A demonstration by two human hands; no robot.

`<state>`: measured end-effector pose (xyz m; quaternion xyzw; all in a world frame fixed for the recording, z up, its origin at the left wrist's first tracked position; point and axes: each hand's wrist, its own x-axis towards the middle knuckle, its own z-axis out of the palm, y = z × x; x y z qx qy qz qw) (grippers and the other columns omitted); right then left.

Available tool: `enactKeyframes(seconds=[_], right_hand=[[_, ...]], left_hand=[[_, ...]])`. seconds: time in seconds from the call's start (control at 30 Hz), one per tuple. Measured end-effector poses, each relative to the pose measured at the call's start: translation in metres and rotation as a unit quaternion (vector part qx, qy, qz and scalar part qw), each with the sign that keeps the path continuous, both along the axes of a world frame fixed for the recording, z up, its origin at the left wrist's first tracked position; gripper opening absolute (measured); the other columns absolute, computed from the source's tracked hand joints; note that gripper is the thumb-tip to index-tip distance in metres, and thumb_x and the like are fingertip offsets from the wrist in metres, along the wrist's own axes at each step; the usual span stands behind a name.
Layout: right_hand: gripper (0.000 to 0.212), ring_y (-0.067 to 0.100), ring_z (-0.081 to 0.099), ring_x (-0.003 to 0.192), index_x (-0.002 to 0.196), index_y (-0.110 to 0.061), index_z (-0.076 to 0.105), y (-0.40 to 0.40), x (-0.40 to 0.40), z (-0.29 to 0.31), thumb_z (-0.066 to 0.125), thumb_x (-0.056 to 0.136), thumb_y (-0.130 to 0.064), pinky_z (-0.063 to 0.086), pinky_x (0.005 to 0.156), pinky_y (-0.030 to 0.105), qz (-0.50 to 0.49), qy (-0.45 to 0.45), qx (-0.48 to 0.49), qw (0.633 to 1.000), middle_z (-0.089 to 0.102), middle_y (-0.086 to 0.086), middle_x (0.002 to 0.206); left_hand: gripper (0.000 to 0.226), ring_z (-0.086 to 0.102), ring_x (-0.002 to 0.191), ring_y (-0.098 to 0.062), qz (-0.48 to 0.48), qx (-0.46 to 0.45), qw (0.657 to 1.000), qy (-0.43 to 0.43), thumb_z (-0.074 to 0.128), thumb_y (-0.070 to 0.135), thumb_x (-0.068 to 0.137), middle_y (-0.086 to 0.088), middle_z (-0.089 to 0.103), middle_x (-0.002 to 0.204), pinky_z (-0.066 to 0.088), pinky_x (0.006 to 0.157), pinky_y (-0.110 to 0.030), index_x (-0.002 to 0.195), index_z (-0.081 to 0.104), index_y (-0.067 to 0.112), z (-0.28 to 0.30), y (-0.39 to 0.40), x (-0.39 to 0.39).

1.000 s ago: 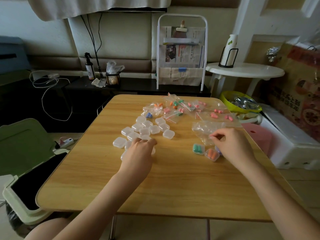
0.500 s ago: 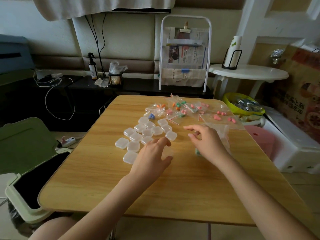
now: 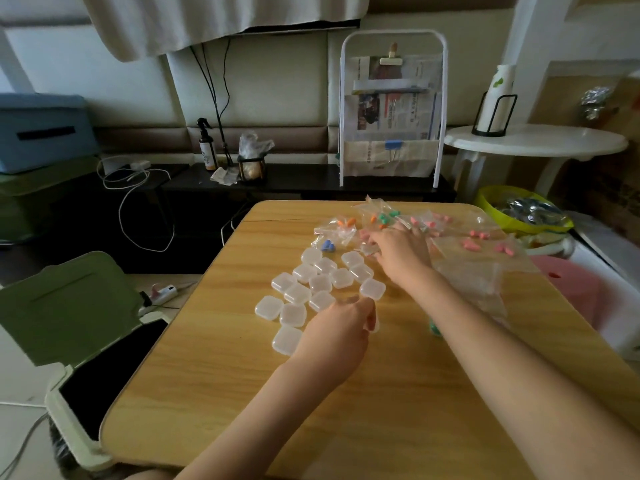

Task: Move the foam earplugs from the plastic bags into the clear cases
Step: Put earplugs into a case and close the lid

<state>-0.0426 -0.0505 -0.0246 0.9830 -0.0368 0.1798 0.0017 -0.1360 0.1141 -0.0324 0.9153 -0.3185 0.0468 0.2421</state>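
Reaching my right hand [image 3: 401, 252] to the far bags [image 3: 381, 216] of earplugs [image 3: 382, 218], fingers loose and holding nothing yet; my left hand [image 3: 337, 329] steadies a clear case [image 3: 372, 323] near the cluster, ready for filling.

Both arms come in bare from the bottom edge, angled up toward the middle of the desk [image 3: 214, 393]. The left hand [image 3: 337, 332] sits closer to the near edge of the desk, palm down, wrist pretty much straight, with its fingers curled and the thumb tucked in at the fingertips. Can't really tell if it's pinching anything. The right arm stretches much further toward the far edge of the desk, crossing above the left hand. The right hand [image 3: 403, 249] is palm down, fingers spread and reaching forward, fairly relaxed, tips low to the desk.
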Motion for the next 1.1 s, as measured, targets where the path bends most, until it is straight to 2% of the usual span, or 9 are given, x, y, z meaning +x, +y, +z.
enactKeyframes(seconds=[0.1,0.23,0.33,0.4,0.53,0.67,0.9,1.0,1.1], right_hand=[[0.018,0.024,0.049,0.122,0.108,-0.023,0.067,-0.002,0.002,-0.005,0.056,0.094,-0.022,0.029,0.108,0.041,-0.012,-0.020,0.010,1.000,0.065,0.001,0.116],[0.021,0.023,0.060,0.100,0.110,-0.016,0.067,-0.005,-0.001,-0.002,0.051,0.096,-0.014,0.045,0.088,0.036,0.011,-0.118,0.081,0.990,0.069,0.004,0.102],[0.020,0.027,0.062,0.087,0.108,-0.007,0.068,-0.004,-0.018,0.010,0.054,0.093,-0.006,0.043,0.069,0.031,0.030,-0.243,0.122,0.962,0.070,0.010,0.091],[0.021,0.025,0.061,0.084,0.109,-0.005,0.066,0.000,-0.034,0.016,0.052,0.094,-0.003,0.039,0.065,0.026,0.055,-0.282,0.166,0.943,0.068,0.010,0.090],[0.016,0.001,0.057,0.076,0.104,-0.009,0.064,0.013,-0.081,0.022,0.052,0.095,-0.004,0.041,0.063,0.010,0.119,-0.273,0.324,0.898,0.061,-0.006,0.087],[0.014,-0.001,0.062,0.076,0.095,-0.016,0.061,0.029,-0.134,0.022,0.064,0.088,-0.004,0.045,0.064,0.007,0.161,-0.195,0.422,0.871,0.065,-0.009,0.083],[0.023,0.000,0.067,0.077,0.092,-0.016,0.055,0.029,-0.162,0.025,0.066,0.084,0.003,0.051,0.062,0.012,0.171,-0.188,0.488,0.835,0.066,-0.007,0.083],[0.022,0.002,0.069,0.082,0.092,-0.017,0.056,0.028,-0.168,0.025,0.065,0.085,0.002,0.056,0.069,0.020,0.174,-0.186,0.485,0.836,0.067,-0.010,0.083],[0.023,0.001,0.067,0.085,0.090,-0.018,0.056,0.025,-0.171,0.022,0.065,0.085,0.002,0.056,0.068,0.018,0.171,-0.195,0.467,0.846,0.066,-0.012,0.084]], left_hand=[[0.020,0.058,0.098,-0.021,-0.017,0.001,1.000,-0.020,0.049,0.000,0.085,0.000,0.060,0.106,0.051,0.076,-0.040,0.093,0.057,0.016,-0.004,-0.001,0.006],[0.021,0.044,0.127,-0.015,-0.016,-0.030,0.999,-0.030,0.054,0.002,0.087,0.001,0.056,0.131,0.047,0.092,-0.032,0.103,0.060,0.015,-0.006,-0.001,0.010],[0.019,0.055,0.107,-0.013,0.022,-0.122,0.992,-0.009,0.059,0.016,0.089,0.006,0.060,0.119,0.047,0.085,-0.031,0.108,0.057,0.020,-0.002,-0.003,0.009],[0.018,0.059,0.096,-0.009,0.042,-0.197,0.980,-0.005,0.064,0.020,0.088,0.008,0.063,0.108,0.049,0.083,-0.027,0.105,0.058,0.021,0.003,-0.006,0.007],[0.008,0.063,0.082,-0.003,0.045,-0.361,0.929,0.068,0.067,0.022,0.087,0.010,0.067,0.089,0.052,0.074,-0.019,0.091,0.061,0.019,0.020,-0.008,-0.002],[0.009,0.066,0.077,-0.019,-0.013,-0.445,0.886,0.129,0.066,0.019,0.088,-0.003,0.068,0.081,0.056,0.067,-0.028,0.089,0.064,0.010,0.028,-0.011,-0.015],[0.023,0.068,0.072,-0.032,-0.004,-0.488,0.848,0.206,0.074,0.020,0.080,-0.011,0.069,0.077,0.056,0.076,-0.046,0.087,0.059,0.004,0.022,-0.014,-0.023],[0.039,0.068,0.071,-0.023,0.009,-0.491,0.820,0.293,0.076,0.032,0.069,-0.009,0.067,0.076,0.058,0.076,-0.039,0.086,0.056,0.004,0.022,-0.015,-0.025],[0.031,0.067,0.075,-0.016,-0.008,-0.474,0.815,0.333,0.074,0.030,0.071,-0.008,0.065,0.076,0.058,0.079,-0.033,0.080,0.060,0.004,0.022,-0.017,-0.027]])
